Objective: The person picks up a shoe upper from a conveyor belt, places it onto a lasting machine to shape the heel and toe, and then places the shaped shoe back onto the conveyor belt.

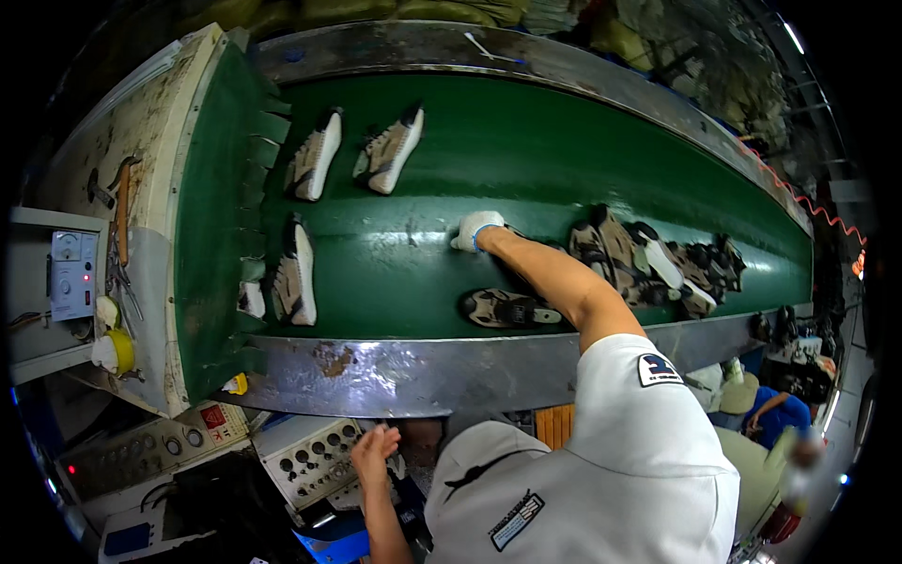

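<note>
My right hand [477,230], in a white glove, reaches far out over the green conveyor belt [395,263]. Its fingers look curled, and what they grip is hidden. A dark shoe [513,228] shows only in part beside and beneath my forearm, close to that hand. Nearer me lies a brown and black shoe [503,307] on its own. Back toward my body, my bare left hand [374,446] is open with nothing in it, above a control box [315,461]. Left on the belt are three beige shoes with pale soles, one nearer [296,277] and two farther [318,158] [393,152].
Several shoes [648,258] are heaped at the belt's right. A green machine housing with a flap curtain [211,226] bounds its left end. Metal rails [404,376] edge the belt. Pliers and a hammer [120,211] rest on the housing. Another person in blue [775,414] is at far right.
</note>
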Action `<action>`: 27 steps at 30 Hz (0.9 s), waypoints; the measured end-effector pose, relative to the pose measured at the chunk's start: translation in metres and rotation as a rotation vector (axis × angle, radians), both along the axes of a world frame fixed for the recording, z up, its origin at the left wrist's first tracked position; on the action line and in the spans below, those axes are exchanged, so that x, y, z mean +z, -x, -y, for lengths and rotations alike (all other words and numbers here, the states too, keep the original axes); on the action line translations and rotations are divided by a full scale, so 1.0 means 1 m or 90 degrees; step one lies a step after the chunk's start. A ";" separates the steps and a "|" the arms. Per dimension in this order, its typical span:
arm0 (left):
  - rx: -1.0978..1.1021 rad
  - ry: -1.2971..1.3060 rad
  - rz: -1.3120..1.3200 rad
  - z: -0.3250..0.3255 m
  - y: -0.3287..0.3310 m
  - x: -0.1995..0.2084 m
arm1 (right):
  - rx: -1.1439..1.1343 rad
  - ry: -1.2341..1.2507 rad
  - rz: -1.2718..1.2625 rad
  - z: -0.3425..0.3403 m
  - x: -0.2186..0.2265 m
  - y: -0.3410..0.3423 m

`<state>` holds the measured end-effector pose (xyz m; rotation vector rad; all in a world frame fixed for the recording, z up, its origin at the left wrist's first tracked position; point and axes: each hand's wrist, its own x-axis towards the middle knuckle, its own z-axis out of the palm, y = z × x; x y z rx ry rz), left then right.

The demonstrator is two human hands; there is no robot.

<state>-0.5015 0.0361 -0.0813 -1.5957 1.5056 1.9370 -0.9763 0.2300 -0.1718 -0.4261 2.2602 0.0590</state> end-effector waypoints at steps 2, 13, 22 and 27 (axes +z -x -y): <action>0.035 -0.015 0.025 0.002 -0.013 -0.007 | -0.131 0.094 -0.008 0.039 -0.012 0.029; 0.089 -0.064 0.042 -0.019 -0.040 -0.025 | -0.776 0.455 -0.203 0.158 -0.130 0.134; 0.147 0.025 -0.045 0.008 -0.061 0.021 | -0.655 0.972 0.726 0.095 -0.057 -0.061; 0.214 0.178 -0.212 0.073 -0.063 0.091 | -0.837 0.877 1.123 0.136 0.106 -0.256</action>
